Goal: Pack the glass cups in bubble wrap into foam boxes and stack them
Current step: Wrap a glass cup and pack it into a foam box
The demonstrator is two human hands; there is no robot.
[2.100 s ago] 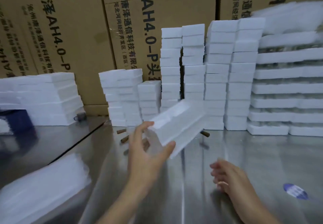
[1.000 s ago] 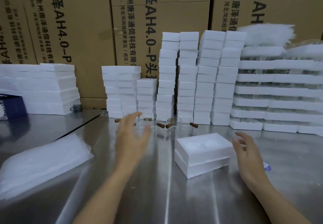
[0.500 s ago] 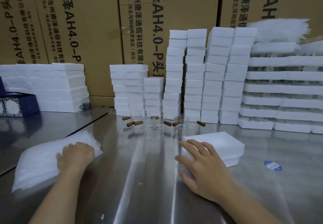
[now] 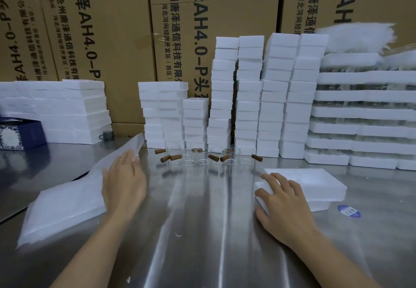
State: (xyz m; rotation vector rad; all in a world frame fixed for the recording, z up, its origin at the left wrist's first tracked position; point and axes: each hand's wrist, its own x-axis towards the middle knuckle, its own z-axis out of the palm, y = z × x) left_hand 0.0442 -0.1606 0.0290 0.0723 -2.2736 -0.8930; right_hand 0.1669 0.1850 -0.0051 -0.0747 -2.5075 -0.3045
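The left hand (image 4: 123, 182) held a bubble wrap sheet (image 4: 67, 200) at its right edge, fingers pointing away and the thumb hidden behind it; the right hand (image 4: 283, 202) lay open with fingers spread on the near left corner of a foam box (image 4: 315, 183), covering that corner. Both were over a steel worktop (image 4: 202, 238); the sheet rose at a slant from the near left towards its far corner and hid the worktop behind it. Along the back stood tall stacks of foam boxes (image 4: 249, 98), with lower stacks (image 4: 162, 112) to their left and a broad low stack (image 4: 67, 112) further left; at the right, wide foam trays (image 4: 360, 112) were piled with glass showing between the layers and a loose white heap (image 4: 355, 35) on top. Printed cardboard cartons (image 4: 126, 29) walled in everything behind. A dark blue box (image 4: 20, 134) sat at the far left, a small grey item (image 4: 108, 135) by the broad stack, and a round blue sticker (image 4: 349, 211) just right of the foam box. The glass cups (image 4: 188, 157) stood in a row at the foot of the stacks, beyond both hands; they were clear, with brown handles (image 4: 213, 157) sticking out sideways. The foam box was white, lay flat right of centre, and showed a seam between two layers.
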